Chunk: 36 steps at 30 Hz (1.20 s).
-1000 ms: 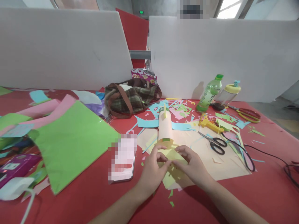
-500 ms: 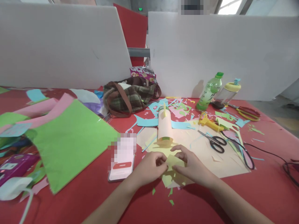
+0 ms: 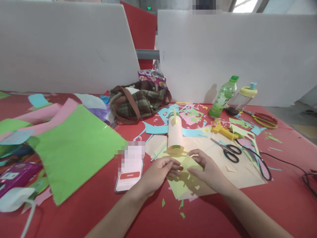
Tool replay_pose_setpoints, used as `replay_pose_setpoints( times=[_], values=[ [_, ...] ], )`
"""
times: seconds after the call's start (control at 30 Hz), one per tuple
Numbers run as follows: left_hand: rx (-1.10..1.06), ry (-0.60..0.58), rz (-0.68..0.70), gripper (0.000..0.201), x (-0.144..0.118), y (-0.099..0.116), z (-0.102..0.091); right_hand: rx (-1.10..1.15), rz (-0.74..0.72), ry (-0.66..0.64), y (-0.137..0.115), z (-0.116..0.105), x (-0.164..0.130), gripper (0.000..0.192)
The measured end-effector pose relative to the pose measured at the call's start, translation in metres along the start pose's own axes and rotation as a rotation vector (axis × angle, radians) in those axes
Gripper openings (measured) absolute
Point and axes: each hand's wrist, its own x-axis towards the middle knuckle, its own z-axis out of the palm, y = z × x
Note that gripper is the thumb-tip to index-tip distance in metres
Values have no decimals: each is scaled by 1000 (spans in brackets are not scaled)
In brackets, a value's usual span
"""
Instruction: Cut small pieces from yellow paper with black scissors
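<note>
A small piece of yellow paper [image 3: 190,164] is pinched between the thumb and fingers of my right hand [image 3: 206,170], tilted above the table. Close to its left edge is my left hand [image 3: 162,173], its fingers loosely stretched and apart; whether they touch the paper is hard to see. Below both hands lies a larger yellow sheet [image 3: 178,190] with scraps on it. Just beyond them a pale paper-wrapped tube [image 3: 175,134] lies with its green-rimmed end toward me. Blue paper strips [image 3: 156,129] reach out from its sides, and a yellow tab [image 3: 175,118] stands on top.
To the right are black-handled scissors [image 3: 230,152], a yellow glue gun [image 3: 224,130] with its cable, a green bottle [image 3: 224,97] and a clear cup [image 3: 241,100]. A phone [image 3: 128,180], green sheet [image 3: 79,148] and plaid bag [image 3: 148,102] lie leftward. White panels [image 3: 218,56] stand behind.
My left fingers have loosened from the small yellow paper and straightened. My right hand has moved slightly right and up with the paper in it.
</note>
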Motion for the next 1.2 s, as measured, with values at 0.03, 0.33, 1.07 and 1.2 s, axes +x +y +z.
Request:
replay_pose_setpoints(
  times=[0.03, 0.33, 1.07, 1.2],
  values=[
    [-38, -8, -6, 20, 0, -1, -1, 52, 9, 11, 0, 0, 0, 29],
    [-558, -126, -153, 20, 3, -3, -5, 275, 77, -31, -1, 0, 2, 31],
    [524, -27, 153, 19, -2, -11, 5, -169, -40, -117, 3, 4, -5, 34],
    [661, 30, 157, 22, -1, -13, 5, -273, -104, -138, 2, 5, -4, 27]
  ],
)
